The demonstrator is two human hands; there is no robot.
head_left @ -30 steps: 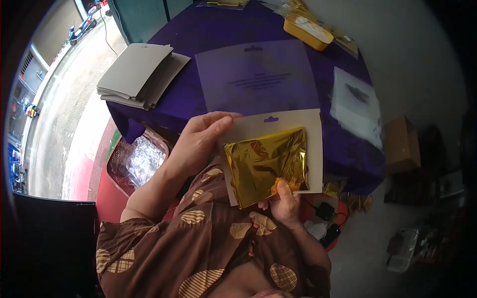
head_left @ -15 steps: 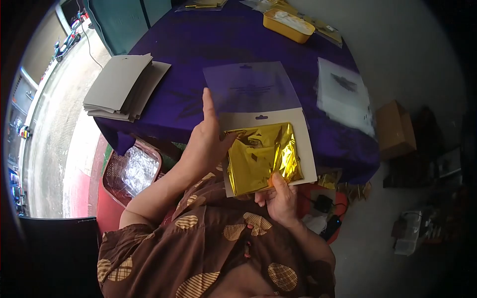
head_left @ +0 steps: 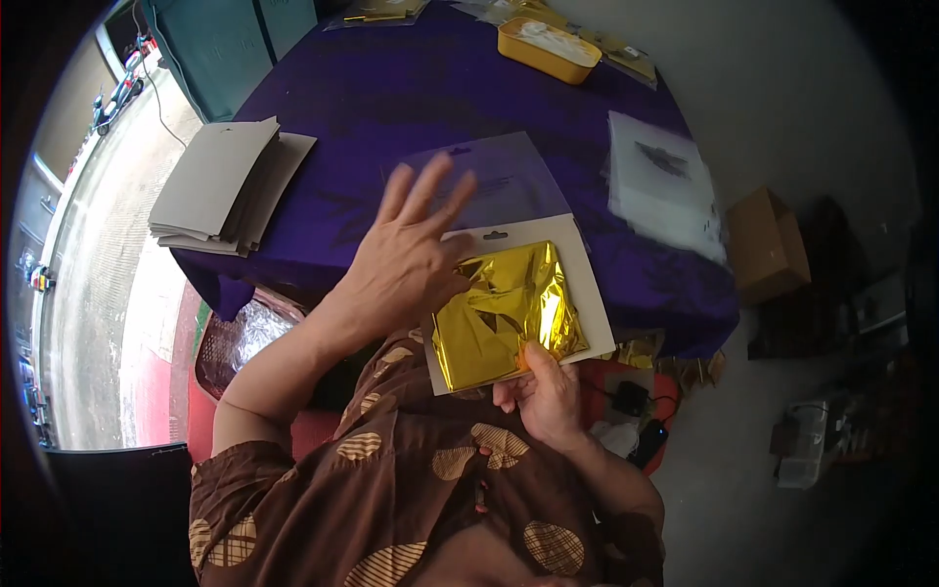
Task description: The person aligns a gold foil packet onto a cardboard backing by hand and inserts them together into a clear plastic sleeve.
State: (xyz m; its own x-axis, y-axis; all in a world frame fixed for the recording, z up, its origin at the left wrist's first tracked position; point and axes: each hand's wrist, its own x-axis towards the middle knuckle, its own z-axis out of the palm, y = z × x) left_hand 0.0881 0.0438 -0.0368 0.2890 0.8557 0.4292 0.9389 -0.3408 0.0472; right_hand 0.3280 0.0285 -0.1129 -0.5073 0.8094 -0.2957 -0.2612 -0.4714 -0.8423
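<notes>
A shiny gold foil packet point(head_left: 494, 323) lies on a pale card point(head_left: 577, 279) with a hanging slot near its top edge. My right hand point(head_left: 550, 396) grips packet and card at the lower edge, thumb on top of the foil. Fingers spread, my left hand point(head_left: 411, 249) is over the upper left corner of the packet; its thumb side is close to the foil, and contact there cannot be made out. Beyond the card a clear printed plastic flap point(head_left: 514, 176) extends over the purple cloth, partly hidden by my left fingers.
On the purple-covered table point(head_left: 391, 88) are a stack of pale cards point(head_left: 220, 181) at left, clear plastic sleeves point(head_left: 665, 186) at right and a yellow tub point(head_left: 548, 54) at the back. A basket point(head_left: 245, 338) holds clear plastic. A cardboard box point(head_left: 768, 245) stands at right.
My left hand has moved from the card's upper left edge to over the packet's corner, its fingers spreading. My right hand keeps its grip. The table's contents have shifted leftward in view.
</notes>
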